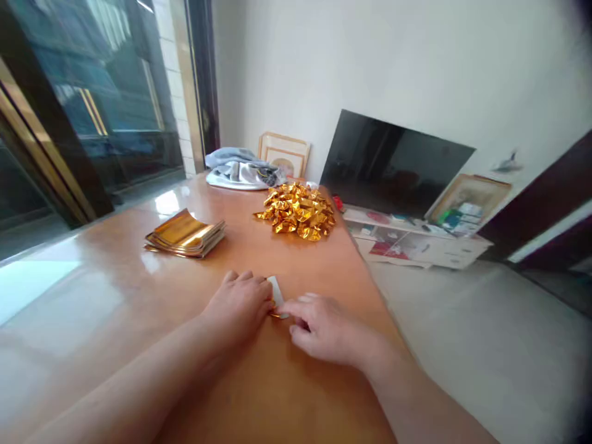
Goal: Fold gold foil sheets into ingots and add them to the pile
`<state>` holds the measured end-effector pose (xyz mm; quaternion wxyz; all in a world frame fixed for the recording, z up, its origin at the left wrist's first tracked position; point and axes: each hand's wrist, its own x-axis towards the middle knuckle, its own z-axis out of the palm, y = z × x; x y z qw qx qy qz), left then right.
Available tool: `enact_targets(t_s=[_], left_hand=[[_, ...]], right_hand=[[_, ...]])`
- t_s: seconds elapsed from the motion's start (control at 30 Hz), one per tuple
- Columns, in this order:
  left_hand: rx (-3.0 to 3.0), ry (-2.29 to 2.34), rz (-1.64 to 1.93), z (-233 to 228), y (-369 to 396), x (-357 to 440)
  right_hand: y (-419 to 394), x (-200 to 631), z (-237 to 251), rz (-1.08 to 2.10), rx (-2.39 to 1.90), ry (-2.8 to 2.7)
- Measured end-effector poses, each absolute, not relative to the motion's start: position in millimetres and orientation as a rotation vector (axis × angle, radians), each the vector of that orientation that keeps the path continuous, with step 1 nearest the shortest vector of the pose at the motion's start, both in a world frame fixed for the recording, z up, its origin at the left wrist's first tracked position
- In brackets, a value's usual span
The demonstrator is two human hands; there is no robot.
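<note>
A small piece of gold foil paper (277,291) lies on the table between my hands, its white side partly showing and a gold edge near the bottom. My left hand (243,303) covers its left side, fingers curled down over it. From the right, my right hand (321,327) touches the lower part with an outstretched index finger, while the thumb stands apart. A stack of flat gold foil sheets (185,233) lies beyond my left hand. Farther off is a heap of folded gold foil pieces (300,209). My fingers hide part of the paper.
The glossy wooden table (342,277) has its right edge close to my right forearm. Folded cloth (238,168) and picture frames (284,151) are at its far end. A television (393,163) and a low white cabinet (416,243) stand along the wall.
</note>
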<state>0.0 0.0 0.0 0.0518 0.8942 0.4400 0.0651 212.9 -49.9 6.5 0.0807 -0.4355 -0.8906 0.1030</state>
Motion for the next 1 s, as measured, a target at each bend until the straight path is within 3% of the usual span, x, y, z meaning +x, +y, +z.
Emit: enact_targets(t_s=[1.0], left_hand=[[2.709,1.455,0.282,-5.4,-1.5,2.2]], right_hand=[[-63.6,203.7,11.8,0.118,-1.366,-2.736]])
